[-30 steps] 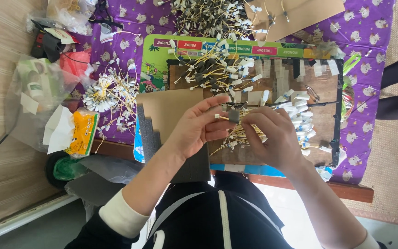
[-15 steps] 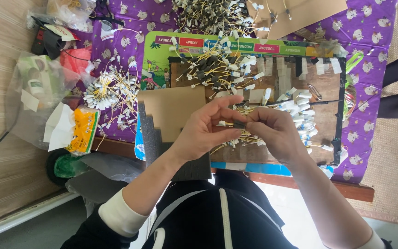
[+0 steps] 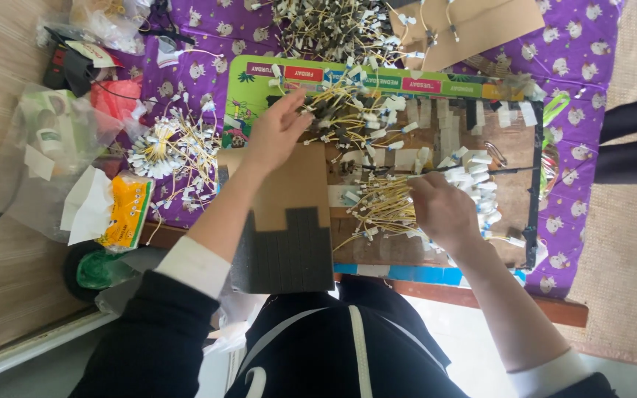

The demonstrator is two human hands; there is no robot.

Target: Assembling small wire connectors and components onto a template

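Here, at the left edge of the purple cloth (image 3: 215, 44), a fan of white-tagged yellow wires (image 3: 162, 147) lies beside a yellow packet (image 3: 127, 210). The left hand (image 3: 278, 133) reaches over the cardboard sheet (image 3: 289, 214), fingers loosely open, tips at a loose heap of wires (image 3: 348, 114). Near the board's (image 3: 517, 140) front edge, the right hand (image 3: 444, 210) closes on a wire bundle (image 3: 385, 210), though its fingertips are probably hidden
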